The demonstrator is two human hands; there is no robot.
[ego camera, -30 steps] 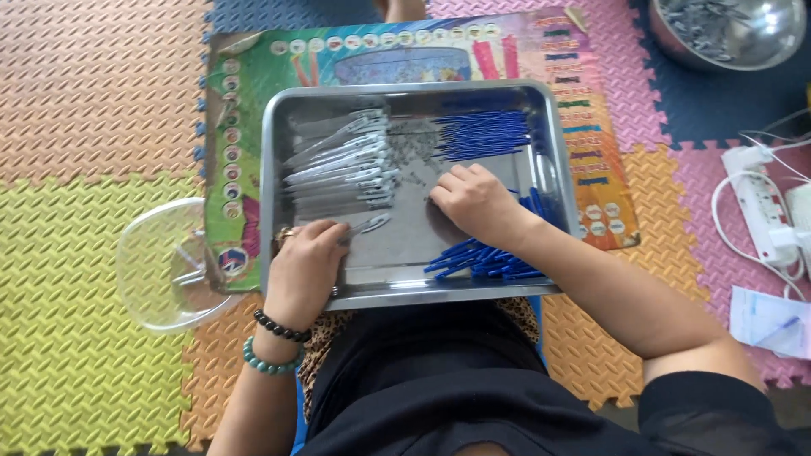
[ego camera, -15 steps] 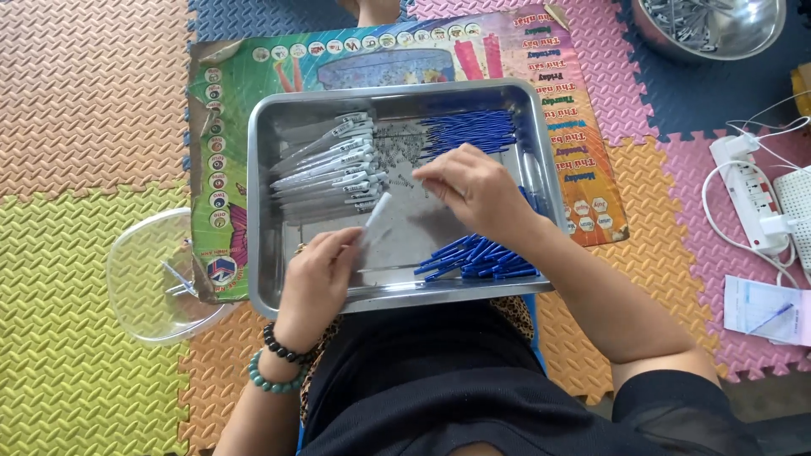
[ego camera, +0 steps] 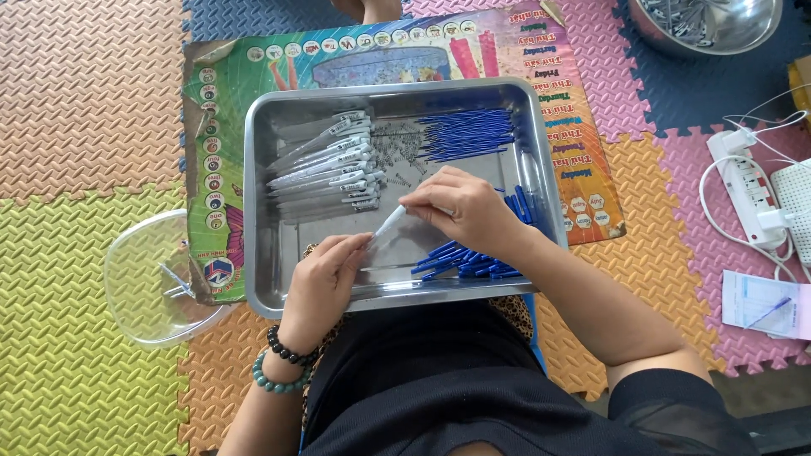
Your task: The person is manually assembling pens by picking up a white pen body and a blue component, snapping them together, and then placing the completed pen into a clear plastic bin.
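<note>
A steel tray [ego camera: 262, 245] rests on my lap over a colourful poster. My left hand [ego camera: 325, 279] and my right hand [ego camera: 460, 207] together hold a clear pen barrel [ego camera: 390, 226] above the tray's front middle, the left at its lower end and the right at its upper end. A pile of clear pen barrels [ego camera: 325, 169] lies in the tray's left half. Thin blue refills [ego camera: 469, 133] are bunched at the far right. Blue pen caps [ego camera: 465, 257] lie near the front right. Small metal springs [ego camera: 397, 143] are scattered in the middle.
A clear plastic bowl [ego camera: 148, 283] with a few small parts sits left of the tray. A steel bowl [ego camera: 710, 21] stands at the far right. A white power strip [ego camera: 748, 181] with cables and a paper slip [ego camera: 760, 304] lie to the right on foam floor mats.
My left hand lifted a clear barrel off the tray's front left. My right hand moved from the blue caps to meet it, and both now grip the barrel.
</note>
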